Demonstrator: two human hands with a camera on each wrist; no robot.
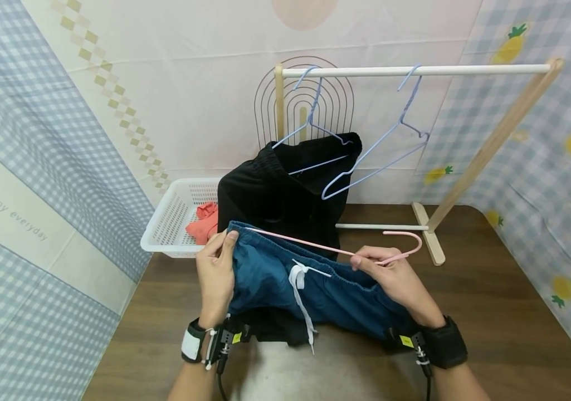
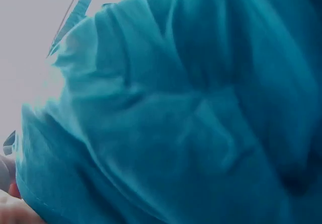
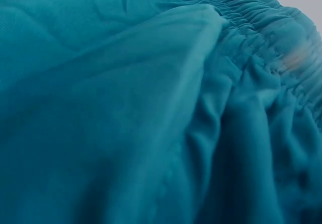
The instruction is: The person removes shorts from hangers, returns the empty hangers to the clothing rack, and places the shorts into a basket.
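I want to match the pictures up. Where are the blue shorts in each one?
Head: the blue shorts are low in the middle, held between the left hand and right hand.
Left wrist: the shorts fill nearly the whole picture, very close up.
Right wrist: the shorts fill the picture.
Shared landmark: the gathered waistband, top right in the right wrist view, runs between the hands in the head view.

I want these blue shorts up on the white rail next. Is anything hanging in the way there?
Yes. Black shorts on a blue hanger and an empty blue hanger hang from the rail; bare rail shows right of them.
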